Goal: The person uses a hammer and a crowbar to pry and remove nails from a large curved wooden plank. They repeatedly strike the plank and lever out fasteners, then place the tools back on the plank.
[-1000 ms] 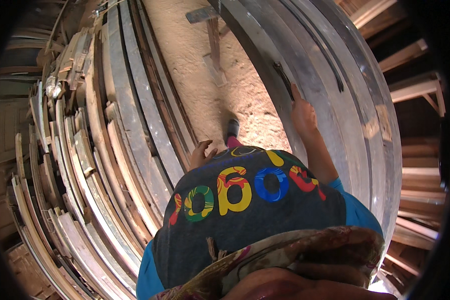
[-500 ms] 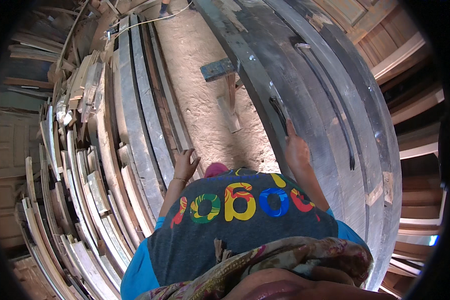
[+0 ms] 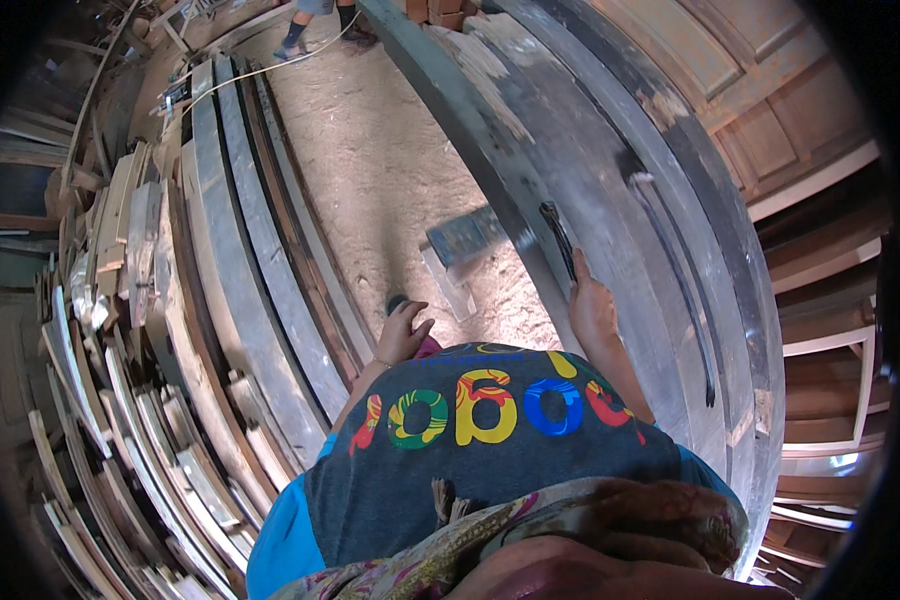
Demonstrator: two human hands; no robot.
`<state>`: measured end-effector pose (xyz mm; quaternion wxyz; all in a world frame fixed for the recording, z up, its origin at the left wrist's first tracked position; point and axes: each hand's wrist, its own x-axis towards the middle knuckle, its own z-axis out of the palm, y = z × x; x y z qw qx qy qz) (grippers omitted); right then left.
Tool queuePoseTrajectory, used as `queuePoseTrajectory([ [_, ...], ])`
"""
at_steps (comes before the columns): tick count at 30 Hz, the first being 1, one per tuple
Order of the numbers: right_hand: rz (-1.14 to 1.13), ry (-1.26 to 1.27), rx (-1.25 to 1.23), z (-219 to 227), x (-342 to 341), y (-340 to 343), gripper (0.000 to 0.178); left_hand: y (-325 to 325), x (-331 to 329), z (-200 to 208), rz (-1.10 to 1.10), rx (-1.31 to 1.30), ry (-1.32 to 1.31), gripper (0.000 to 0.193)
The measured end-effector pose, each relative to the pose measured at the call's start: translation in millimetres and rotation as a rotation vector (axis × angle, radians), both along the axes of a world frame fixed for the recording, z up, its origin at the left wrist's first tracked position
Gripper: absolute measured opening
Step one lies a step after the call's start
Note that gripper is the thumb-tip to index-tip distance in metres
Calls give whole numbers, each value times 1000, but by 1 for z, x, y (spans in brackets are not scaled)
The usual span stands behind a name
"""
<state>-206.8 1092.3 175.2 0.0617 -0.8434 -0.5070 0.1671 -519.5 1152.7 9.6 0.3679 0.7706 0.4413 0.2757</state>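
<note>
My right hand (image 3: 594, 312) rests at the near edge of the dark planks (image 3: 610, 250), its fingers closed around a slim dark metal tool (image 3: 560, 235). The tool's end points away from me, over the planks; its exact kind is unclear. My left hand (image 3: 402, 335) hangs over the dirt floor in front of my body, thumb and fingers apart, with nothing in it. A long dark crowbar (image 3: 682, 285) with a bent end lies along the planks to the right of my right hand.
Below the planks stands a worn blue-grey wooden support (image 3: 465, 240). Long boards (image 3: 260, 220) and stacked scrap wood (image 3: 130, 300) line the left. Panelled wood (image 3: 760, 110) and frames (image 3: 830, 390) stand at right. A person's legs (image 3: 320, 30) and a pale cord (image 3: 270, 62) appear at the far end.
My left hand has moved right, away from the boards and over the floor. My view has shifted forward along the planks. The right hand keeps hold of the metal tool.
</note>
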Motion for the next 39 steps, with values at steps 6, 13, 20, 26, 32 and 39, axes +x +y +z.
queuePoseTrajectory([
  [6, -32, -29, 28, 9, -28, 105, 63, 136, -52, 30, 16, -57, 100, 37],
  [13, -91, 8, 23, 18, -53, 153, 63, 226, -99, 32, 94, -110, 182, 38],
  [20, -58, 331, -11, 21, -42, 147, 61, 214, -35, 87, -34, 51, 65, 49],
  [26, 18, 1097, -37, 7, -50, 147, 39, 196, 45, 136, -414, 611, 147, 68],
  [32, -96, 1666, 96, 26, -51, 149, 37, 232, 89, 129, -631, 503, 200, 40],
  [39, 12, 1106, 540, 37, -38, 184, 52, 287, 131, 152, -1021, -324, 164, 37],
])
